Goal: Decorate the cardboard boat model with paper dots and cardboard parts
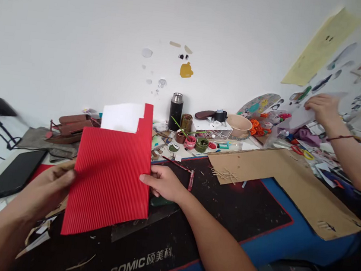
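A red corrugated paper sheet [110, 179] is held up above the dark mat, its ridges running up and down. Its upper left part is cut away, leaving a narrow strip on the right. A white piece [122, 117] shows in that cutout; whether it is attached, I cannot tell. My left hand [53, 182] is closed on the sheet's left edge, thumb in front and fingers partly hidden. On the right edge, my right hand [164, 181] pinches the sheet with the thumb in front.
A black mat [223, 214] covers the table, with brown cardboard [311, 189] and thin sticks [226, 175] at right. Paint jars [201, 144] and a black flask [176, 111] stand behind. A phone [16, 173] lies left. Another person's hand [323, 108] reaches in at right.
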A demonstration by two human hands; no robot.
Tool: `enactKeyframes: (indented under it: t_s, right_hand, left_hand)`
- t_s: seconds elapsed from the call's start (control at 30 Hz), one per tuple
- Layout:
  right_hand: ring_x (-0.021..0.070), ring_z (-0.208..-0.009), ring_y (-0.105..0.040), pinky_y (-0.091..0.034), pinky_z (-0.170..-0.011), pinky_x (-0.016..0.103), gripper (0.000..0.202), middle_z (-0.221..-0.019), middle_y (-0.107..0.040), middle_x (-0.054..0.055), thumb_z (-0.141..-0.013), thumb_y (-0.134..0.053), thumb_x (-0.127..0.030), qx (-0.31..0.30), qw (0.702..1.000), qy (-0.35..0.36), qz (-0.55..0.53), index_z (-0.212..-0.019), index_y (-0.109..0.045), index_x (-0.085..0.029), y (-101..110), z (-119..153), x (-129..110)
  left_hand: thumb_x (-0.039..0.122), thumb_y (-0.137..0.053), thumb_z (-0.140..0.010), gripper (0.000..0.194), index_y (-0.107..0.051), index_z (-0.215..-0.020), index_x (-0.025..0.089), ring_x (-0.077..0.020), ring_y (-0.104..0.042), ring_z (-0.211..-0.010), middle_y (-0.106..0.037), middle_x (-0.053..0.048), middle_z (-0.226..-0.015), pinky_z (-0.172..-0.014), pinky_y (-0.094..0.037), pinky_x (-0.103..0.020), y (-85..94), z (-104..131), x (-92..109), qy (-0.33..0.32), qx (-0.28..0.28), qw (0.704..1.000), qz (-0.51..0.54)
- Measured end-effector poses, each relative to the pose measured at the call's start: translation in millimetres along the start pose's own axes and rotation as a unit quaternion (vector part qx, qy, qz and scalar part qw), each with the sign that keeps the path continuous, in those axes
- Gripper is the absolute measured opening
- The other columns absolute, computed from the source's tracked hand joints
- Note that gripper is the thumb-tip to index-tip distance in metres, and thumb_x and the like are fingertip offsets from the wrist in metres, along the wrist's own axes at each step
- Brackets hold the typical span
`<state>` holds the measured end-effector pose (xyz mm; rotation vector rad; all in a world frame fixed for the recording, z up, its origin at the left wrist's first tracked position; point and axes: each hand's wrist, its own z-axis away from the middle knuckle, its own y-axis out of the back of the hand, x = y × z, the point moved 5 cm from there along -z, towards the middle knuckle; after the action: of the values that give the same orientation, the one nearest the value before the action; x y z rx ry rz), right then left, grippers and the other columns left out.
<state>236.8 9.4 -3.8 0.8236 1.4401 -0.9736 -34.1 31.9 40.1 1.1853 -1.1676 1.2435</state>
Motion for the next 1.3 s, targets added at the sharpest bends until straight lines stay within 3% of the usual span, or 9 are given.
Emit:
enactKeyframes:
  t_s: [0.1, 0.2, 0.43, 0.57, 0.77, 1.0, 1.1, 1.2, 1.3]
  right_hand:
    - [0.007, -0.043, -0.043, -0.031, -0.042, 0.024, 0.047, -0.064, -0.056, -0.006, -0.088, -0.077, -0.064, 0.0, 1.0, -0.007, 0.004, -0.083, -0.062, -0.02, -3.3, -3.1, 5.8]
    - [0.0078, -0.042, -0.042, -0.033, -0.041, 0.024, 0.05, -0.064, -0.056, -0.006, -0.087, -0.077, -0.068, 0.015, 1.0, -0.005, -0.011, -0.086, -0.063, -0.02, -4.3, -5.7, 5.5]
    - [0.0106, -0.044, -0.043, -0.034, -0.044, 0.023, 0.055, -0.055, -0.051, -0.009, -0.089, -0.075, -0.07, 0.059, 0.998, -0.009, -0.026, -0.109, -0.07, -0.02, 2.0, -0.9, -5.7]
    - [0.0098, -0.04, -0.042, -0.03, -0.042, 0.023, 0.056, -0.051, -0.05, -0.01, -0.089, -0.074, -0.072, 0.072, 0.997, -0.006, -0.015, -0.107, -0.069, -0.019, 9.6, 12.2, -9.1]
    - [0.0087, -0.041, -0.041, -0.029, -0.044, 0.023, 0.058, -0.053, -0.051, -0.01, -0.091, -0.072, -0.071, 0.07, 0.996, -0.031, 0.047, -0.106, -0.071, -0.015, 22.2, 44.9, -17.8]
    - [0.0097, -0.042, -0.045, -0.032, -0.045, 0.023, 0.048, -0.055, -0.056, -0.007, -0.095, -0.07, -0.064, 0.051, 0.985, -0.079, 0.142, -0.099, -0.071, -0.017, 22.0, 71.2, -14.8]
    - [0.0098, -0.042, -0.046, -0.033, -0.045, 0.023, 0.041, -0.055, -0.058, -0.006, -0.097, -0.07, -0.059, 0.026, 0.979, -0.099, 0.174, -0.096, -0.071, -0.018, 9.3, 75.2, -9.8]
    - [0.01, -0.043, -0.047, -0.035, -0.046, 0.022, 0.031, -0.056, -0.058, -0.006, -0.099, -0.07, -0.05, -0.002, 0.973, -0.115, 0.2, -0.097, -0.072, -0.018, -8.9, 72.6, -8.8]
    - [0.0105, -0.048, -0.053, -0.039, -0.052, 0.023, 0.02, -0.061, -0.063, -0.005, -0.101, -0.069, -0.038, -0.023, 0.962, -0.108, 0.251, -0.101, -0.077, -0.019, -29.6, 60.2, -15.2]
  left_hand:
    - [0.049, -0.108, -0.037, 0.061, -0.083, -0.083, 0.019, -0.0345, -0.081, -0.071, -0.085, -0.016, -0.087, -0.061, -0.069, -0.037, -9.4, 10.7, -7.9, 0.161, -0.013, 0.986, 0.032]
    - [0.046, -0.108, -0.04, 0.063, -0.083, -0.09, 0.017, -0.0337, -0.081, -0.069, -0.085, -0.017, -0.092, -0.061, -0.07, -0.038, -17.5, 18.0, -2.7, 0.201, -0.013, 0.978, 0.054]
    - [0.048, -0.108, -0.043, 0.072, -0.079, -0.101, 0.018, -0.0317, -0.081, -0.068, -0.086, -0.014, -0.095, -0.058, -0.069, -0.034, -8.4, 12.7, 10.6, 0.106, 0.047, 0.991, 0.07]
    - [0.042, -0.108, -0.038, 0.073, -0.077, -0.099, 0.019, -0.0294, -0.078, -0.062, -0.085, -0.009, -0.085, -0.056, -0.068, -0.035, -3.5, 13.2, 18.2, 0.081, 0.087, 0.986, 0.114]
    - [0.024, -0.095, -0.068, 0.04, -0.075, -0.102, 0.018, -0.0155, -0.075, -0.067, -0.083, 0.001, -0.09, -0.093, -0.068, -0.036, 16.1, 7.3, 32.6, -0.041, 0.188, 0.948, 0.254]
    - [0.02, -0.079, -0.088, 0.017, -0.075, -0.104, 0.016, -0.0169, -0.076, -0.071, -0.083, 0.0, -0.09, -0.098, -0.067, -0.037, 29.7, 5.5, 32.2, -0.012, 0.206, 0.916, 0.344]
    - [0.025, -0.073, -0.096, 0.019, -0.074, -0.113, 0.016, -0.0177, -0.078, -0.08, -0.084, -0.001, -0.094, -0.095, -0.067, -0.034, 40.6, 4.3, 32.0, -0.018, 0.197, 0.907, 0.373]
    - [0.027, -0.071, -0.1, 0.022, -0.072, -0.118, 0.014, -0.0136, -0.078, -0.082, -0.085, -0.001, -0.097, -0.09, -0.065, -0.022, 52.4, -0.9, 36.2, -0.06, 0.162, 0.902, 0.397]
    - [0.027, -0.062, -0.106, 0.023, -0.071, -0.12, 0.011, -0.0125, -0.08, -0.081, -0.085, -0.003, -0.093, -0.086, -0.064, -0.018, 62.0, -5.3, 41.7, -0.102, 0.131, 0.878, 0.449]
